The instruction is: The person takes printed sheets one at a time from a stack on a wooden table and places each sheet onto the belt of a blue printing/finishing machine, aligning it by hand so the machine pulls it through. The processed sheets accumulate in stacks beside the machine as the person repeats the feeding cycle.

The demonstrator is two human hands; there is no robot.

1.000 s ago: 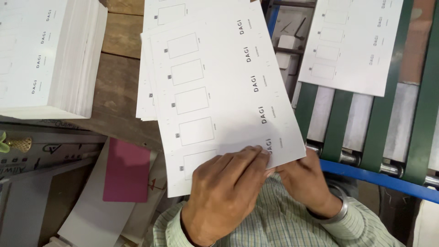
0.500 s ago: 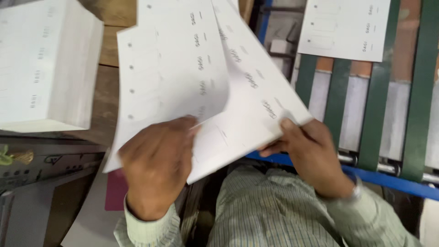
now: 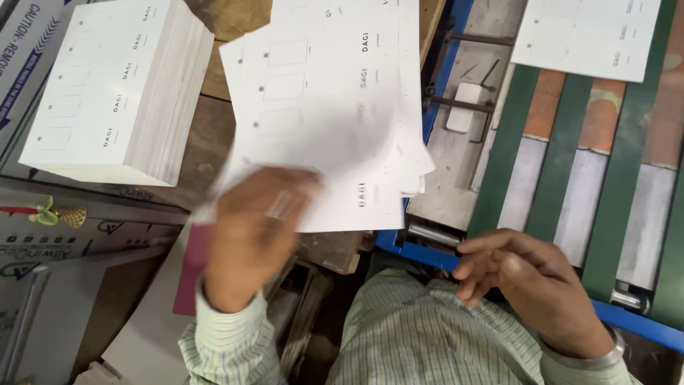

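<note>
While the loose white printed sheets (image 3: 335, 121) lie fanned on the wooden table (image 3: 214, 135), the left hand (image 3: 256, 228), blurred, grips their near edge. Right hand (image 3: 527, 285) hangs free, fingers loosely curled, over the blue machine rail (image 3: 427, 253). Off left sits a tall sheet stack (image 3: 117, 89); green belts (image 3: 506, 150) run right.

White printed label sheets (image 3: 335, 114) centre; thick white stack (image 3: 117, 89) left; single sheet (image 3: 588, 36) upper right.
</note>
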